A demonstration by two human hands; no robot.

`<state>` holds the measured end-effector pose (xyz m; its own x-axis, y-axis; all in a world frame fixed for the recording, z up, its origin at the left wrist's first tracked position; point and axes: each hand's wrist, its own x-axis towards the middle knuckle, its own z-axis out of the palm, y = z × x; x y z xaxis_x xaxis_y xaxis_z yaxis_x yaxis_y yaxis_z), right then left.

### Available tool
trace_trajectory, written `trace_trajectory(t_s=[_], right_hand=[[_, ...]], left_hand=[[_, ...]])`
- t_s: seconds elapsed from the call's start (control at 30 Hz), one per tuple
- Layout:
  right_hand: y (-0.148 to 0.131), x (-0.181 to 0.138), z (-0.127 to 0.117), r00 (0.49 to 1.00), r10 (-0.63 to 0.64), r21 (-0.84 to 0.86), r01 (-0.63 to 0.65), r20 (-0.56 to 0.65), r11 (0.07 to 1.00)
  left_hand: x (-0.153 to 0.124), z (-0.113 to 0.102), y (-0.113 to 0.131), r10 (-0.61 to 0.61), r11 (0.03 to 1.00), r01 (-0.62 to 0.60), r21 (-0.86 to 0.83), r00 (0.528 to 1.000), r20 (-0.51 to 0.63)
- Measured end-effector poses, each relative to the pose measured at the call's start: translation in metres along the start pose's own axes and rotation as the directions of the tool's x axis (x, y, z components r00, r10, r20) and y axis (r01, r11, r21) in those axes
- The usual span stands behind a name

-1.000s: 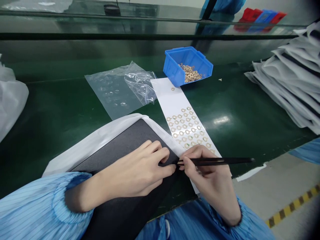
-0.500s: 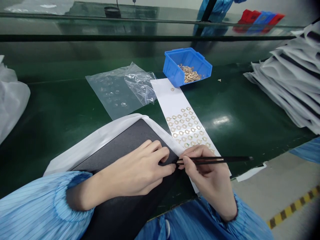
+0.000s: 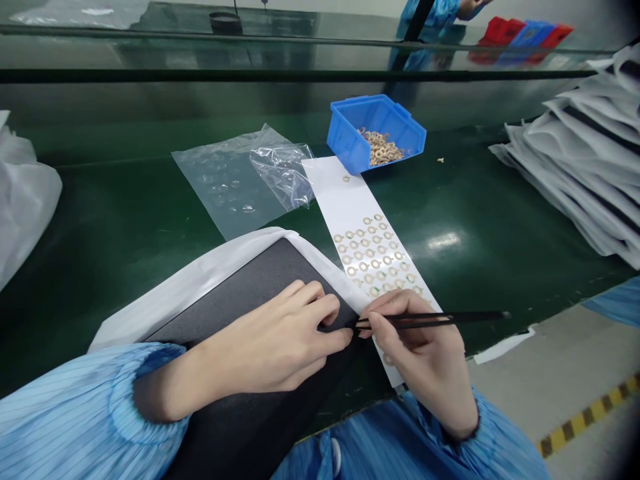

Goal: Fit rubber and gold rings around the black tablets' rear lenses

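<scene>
By panel (image 3: 240, 287), right fingers (image 3: 391, 301) tight on tweezers (image 3: 440, 319)

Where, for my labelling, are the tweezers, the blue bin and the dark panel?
tweezers (image 3: 450, 319): head view, middle of the black shaft.
blue bin (image 3: 350, 157): head view, its near outer wall.
dark panel (image 3: 265, 267): head view, bare face near its far corner.

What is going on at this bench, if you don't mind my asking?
A person in blue sleeves works at a green bench. The left hand rests on a dark grey flat panel in a white wrapper. The right hand holds black slim tweezers, tips at the panel's edge. Alongside lies a white paper strip carrying small gold rings, with a blue plastic bin of more beyond.
</scene>
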<state>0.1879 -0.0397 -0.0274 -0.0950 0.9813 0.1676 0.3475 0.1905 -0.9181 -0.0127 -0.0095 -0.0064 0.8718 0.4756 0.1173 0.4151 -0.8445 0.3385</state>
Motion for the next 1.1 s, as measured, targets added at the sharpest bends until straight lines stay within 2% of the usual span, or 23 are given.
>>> trace_trajectory(t_s=[0.1, 0.27, 0.53, 0.67, 0.83, 0.97, 1.03, 1.1], right_hand=[[0.0, -0.001, -0.003, 0.999, -0.041, -0.021, 0.04, -0.024, 0.999], [0.0, -0.001, -0.005, 0.991, -0.127, -0.031, 0.129, 0.05, 0.991], [-0.001, 0.0, -0.005, 0.989, -0.138, -0.043, 0.141, 0.055, 0.989], [0.001, -0.001, -0.005, 0.991, -0.135, 0.021, 0.135, 0.007, 0.991], [0.003, -0.005, -0.005, 0.979, -0.154, 0.068, 0.164, -0.134, 0.984], [-0.018, -0.002, -0.022, 0.973, -0.195, -0.056, 0.189, -0.12, 0.98], [-0.038, 0.01, -0.033, 0.954, -0.294, -0.178, 0.281, -0.054, 0.943], [-0.06, 0.033, -0.037, 0.896, -0.441, -0.3, 0.436, 0.054, 0.849]], left_hand=[[0.0, 0.0, 0.0, 0.004, 1.0, -0.004, 0.003, 1.0, -0.008], [-0.001, 0.0, -0.001, 0.011, 1.0, -0.011, 0.0, 1.0, -0.016], [0.0, 0.0, 0.0, 0.008, 1.0, -0.009, -0.007, 1.0, -0.018], [-0.001, 0.003, -0.001, 0.019, 1.0, -0.019, -0.011, 0.998, -0.059], [0.0, 0.007, -0.003, -0.019, 1.0, 0.018, -0.01, 0.994, -0.108], [0.0, 0.007, -0.003, -0.029, 0.999, 0.031, 0.021, 0.995, -0.1], [0.0, 0.007, -0.003, -0.023, 0.998, 0.029, 0.059, 0.995, -0.097], [0.001, 0.008, -0.002, -0.007, 0.994, 0.019, 0.109, 0.995, -0.103]])
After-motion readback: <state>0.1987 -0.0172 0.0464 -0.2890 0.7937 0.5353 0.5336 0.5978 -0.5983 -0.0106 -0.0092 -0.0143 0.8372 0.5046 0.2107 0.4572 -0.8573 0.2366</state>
